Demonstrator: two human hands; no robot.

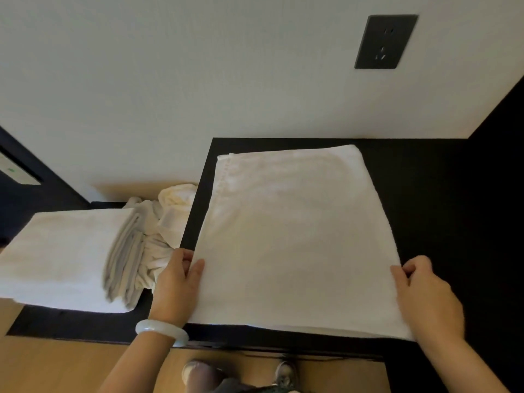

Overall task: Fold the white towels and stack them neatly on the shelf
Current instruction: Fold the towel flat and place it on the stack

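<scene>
A white towel (292, 236), folded into a flat rectangle, lies on the black table (425, 194) in front of me. My left hand (175, 287) grips the towel's left edge, thumb on top and fingers curled under. At the right edge my right hand (425, 299) grips it the same way. On the lower black shelf (71, 321) to the left sits a stack of folded white towels (62, 259). Behind that stack lies a crumpled heap of white towels (167, 214).
A white wall (226, 66) rises behind the table, with a dark socket plate (384, 41) high on the right. A dark panel (502, 151) closes off the right side. Wooden floor (56, 364) and my shoes (198, 373) show below the table's front edge.
</scene>
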